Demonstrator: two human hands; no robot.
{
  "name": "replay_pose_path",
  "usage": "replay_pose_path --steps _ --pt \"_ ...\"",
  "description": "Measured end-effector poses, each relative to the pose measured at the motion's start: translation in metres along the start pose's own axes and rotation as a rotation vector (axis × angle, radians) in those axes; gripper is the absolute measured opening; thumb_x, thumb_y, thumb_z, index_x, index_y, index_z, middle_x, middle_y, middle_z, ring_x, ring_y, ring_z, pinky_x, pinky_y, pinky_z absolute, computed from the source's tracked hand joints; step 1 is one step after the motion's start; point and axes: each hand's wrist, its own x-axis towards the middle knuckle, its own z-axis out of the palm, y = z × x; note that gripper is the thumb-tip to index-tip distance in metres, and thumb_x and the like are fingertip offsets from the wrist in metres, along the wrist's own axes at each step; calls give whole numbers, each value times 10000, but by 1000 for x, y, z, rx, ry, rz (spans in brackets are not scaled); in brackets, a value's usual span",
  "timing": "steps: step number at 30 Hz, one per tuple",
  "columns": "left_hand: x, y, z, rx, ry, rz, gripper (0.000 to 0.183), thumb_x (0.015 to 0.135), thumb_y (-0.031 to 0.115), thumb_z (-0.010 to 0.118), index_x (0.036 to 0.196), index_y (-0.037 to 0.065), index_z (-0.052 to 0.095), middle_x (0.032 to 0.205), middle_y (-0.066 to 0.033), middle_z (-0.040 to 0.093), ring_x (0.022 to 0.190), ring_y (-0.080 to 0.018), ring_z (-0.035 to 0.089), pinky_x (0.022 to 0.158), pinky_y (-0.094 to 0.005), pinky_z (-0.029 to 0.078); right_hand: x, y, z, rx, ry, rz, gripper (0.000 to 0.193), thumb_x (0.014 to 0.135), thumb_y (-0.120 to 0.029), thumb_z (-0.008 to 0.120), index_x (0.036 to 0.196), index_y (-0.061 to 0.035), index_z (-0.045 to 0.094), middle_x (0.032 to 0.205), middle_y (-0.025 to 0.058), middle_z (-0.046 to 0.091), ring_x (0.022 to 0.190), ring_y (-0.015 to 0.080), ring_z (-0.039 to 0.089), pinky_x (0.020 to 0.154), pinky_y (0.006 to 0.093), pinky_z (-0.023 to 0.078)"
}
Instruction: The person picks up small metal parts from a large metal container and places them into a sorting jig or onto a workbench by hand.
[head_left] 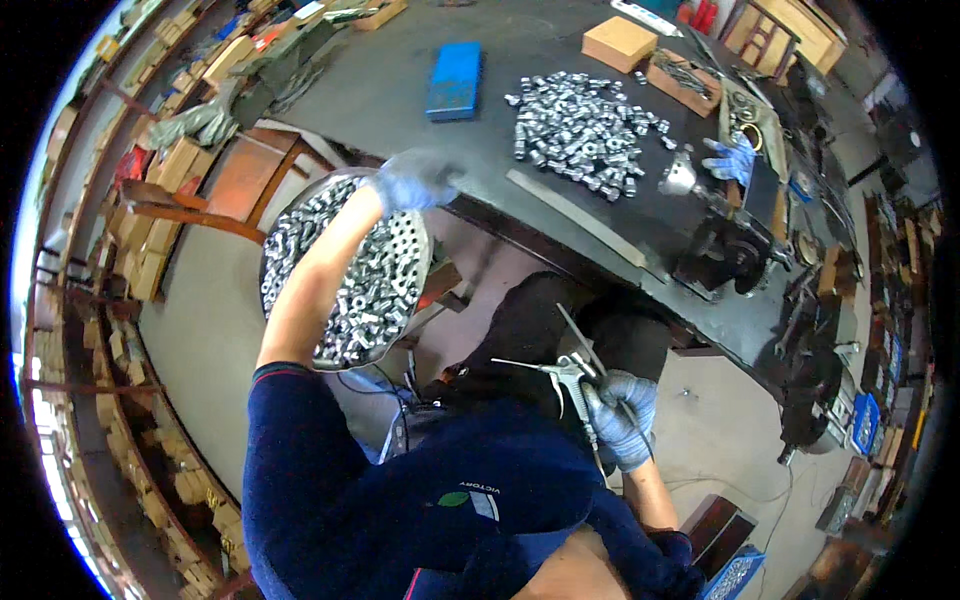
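My left hand [415, 180], in a blue-grey glove, hovers at the table's front edge, above the far rim of a round perforated metal basin [407, 245]. Motion smears its fingers, so whether they hold anything is unclear. Many small shiny metal cylindrical fittings [375, 310] fill the basin. In front of my lap, my right hand [622, 420], gloved too, is closed around a silver air blow gun [568, 376] with a thin nozzle pointing left. A slim dark metal rod [580, 335], perhaps a file, is gripped in the same hand. Similar fittings [580, 130] lie heaped on the dark table [370, 90].
Behind my left hand lies a blue box [455, 80]. A flat metal bar [575, 217] runs along the table's front edge. Farther right are a dark machine fixture [735, 255] and a loose blue glove [732, 158]. A wooden chair [240, 180] stands beyond the basin.
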Motion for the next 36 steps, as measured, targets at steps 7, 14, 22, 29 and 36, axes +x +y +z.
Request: replay_pose_path --steps 7,14,22,29,36 --pt "-107 -30 43 243 -422 -424 432 783 442 569 960 56 653 979 -177 637 944 -338 604 830 -420 470 8 -1 10 60 -136 -6 340 661 -58 743 512 -78 437 509 101 460 440 233 471 447 298 371" --pt "-88 -40 77 283 -372 -336 384 702 391 609 905 74 689 928 -144 662 889 -311 629 795 -398 489 3 2 9 124 -150 0 307 660 -63 754 541 -73 471 519 91 454 443 221 464 456 302 385" --pt "-101 67 37 -1178 -52 -302 465 728 290 734 1008 -50 585 833 -84 638 707 -135 600 666 -258 490 13 -2 10 1 -167 -41 347 664 -139 773 533 -93 454 514 97 453 451 259 471 461 312 400" --pt "-104 140 95 -2063 -163 -205 374 779 242 641 1021 -28 550 765 -140 617 555 -217 593 511 -289 493 27 -9 14 -5 -161 -123 358 676 -195 776 524 -97 466 492 95 433 438 266 466 431 319 370" --pt "-97 160 102 -2164 -192 -341 355 887 307 482 978 -15 601 539 -108 557 366 -222 481 595 -359 487 27 -3 12 5 -134 -75 366 671 -204 770 515 -92 458 494 107 449 441 280 477 426 338 371"
